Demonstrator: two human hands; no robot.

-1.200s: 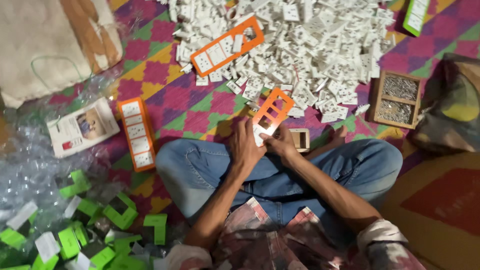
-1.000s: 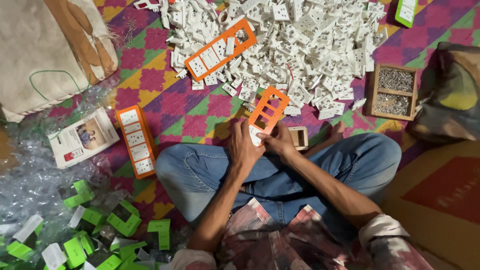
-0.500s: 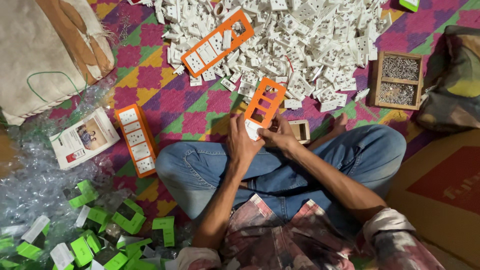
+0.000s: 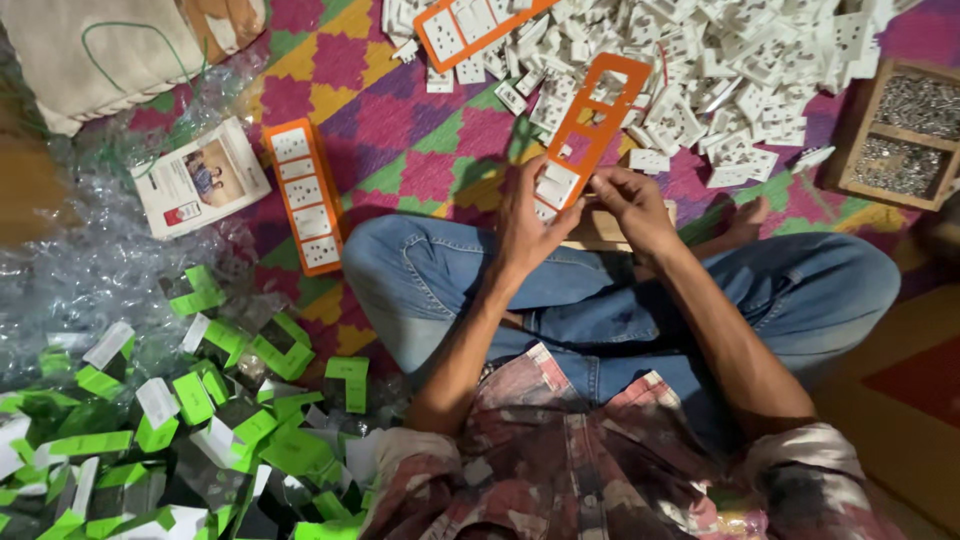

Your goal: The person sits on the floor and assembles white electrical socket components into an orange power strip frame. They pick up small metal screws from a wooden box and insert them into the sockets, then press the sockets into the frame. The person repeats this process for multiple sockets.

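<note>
Tilted the orange frame (image 4: 590, 125) steeper and further up the view than half a second ago, top end now over the edge of the heap of white socket pieces (image 4: 700, 70); shifted both hands with it, still above the crossed legs.

Holding the frame by its lower end, off the patterned mat (image 4: 400, 140). Left hand (image 4: 530, 225) clamped on the left side of that end, thumb and fingers spread against a white socket piece (image 4: 553, 185) sitting in the lowest opening. Right hand (image 4: 630, 205) pinching the right rim just beside it, fingers curled. Hands close together, not touching. Upper openings of the frame showing empty.

Judged as the seating step: pressing the first white piece home in the bottom slot. Cannot tell whether fully clicked in, the left hand covering part of it.

Next move, by the look of things, calling for a firm squeeze square to the frame while bracing the rim, then a free hand for another piece from the heap, well within reach ahead.

Lying around: a filled orange frame (image 4: 305, 195) on the mat towards its left side, another part-filled frame (image 4: 470, 25) at the far edge on the heap, a wooden tray of small metal parts (image 4: 905, 130) at the right edge, folded green-and-white cartons (image 4: 200, 420) at the near left corner.
</note>
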